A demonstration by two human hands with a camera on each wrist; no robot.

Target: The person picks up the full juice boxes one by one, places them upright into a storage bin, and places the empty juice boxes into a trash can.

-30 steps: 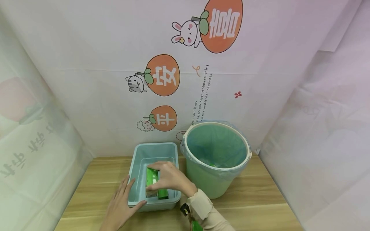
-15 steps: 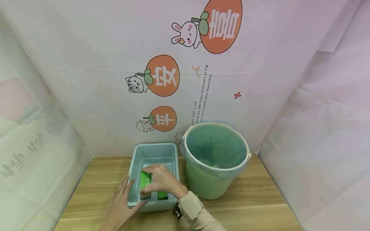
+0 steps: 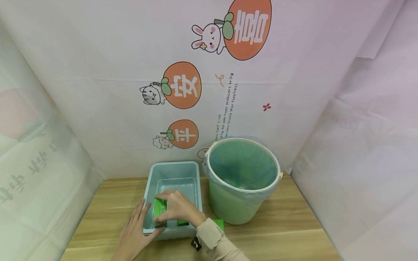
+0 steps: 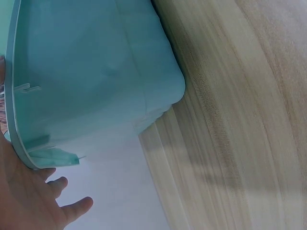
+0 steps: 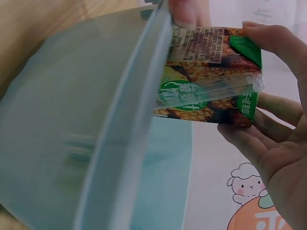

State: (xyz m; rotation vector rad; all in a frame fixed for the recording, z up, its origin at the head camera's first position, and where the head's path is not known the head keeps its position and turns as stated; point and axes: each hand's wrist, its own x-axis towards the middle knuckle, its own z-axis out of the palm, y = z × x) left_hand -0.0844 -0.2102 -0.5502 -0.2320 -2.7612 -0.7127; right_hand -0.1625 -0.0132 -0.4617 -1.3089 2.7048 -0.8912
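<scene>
Left hand (image 3: 133, 229), fingers apart, rests at the near-left corner of the blue bin (image 3: 174, 164), left of the counter's (image 3: 277, 235) middle. A green item (image 3: 220, 224), half hidden by the sleeve (image 3: 223, 248), sits outside, seemingly left to do. One green pack (image 3: 183, 223) already lies inside; the right hand (image 3: 178, 206) is clamped on a juice carton (image 3: 160, 206) beside the bin's left wall, apparently nearly placed, not yet released. Farther right, a lined bucket (image 3: 233, 206) stands near the counter's back edge.

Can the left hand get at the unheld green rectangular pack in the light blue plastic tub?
Probably not: the right hand and wrist hang across the pack, and the left hand is at the near corner of the tub.
</scene>
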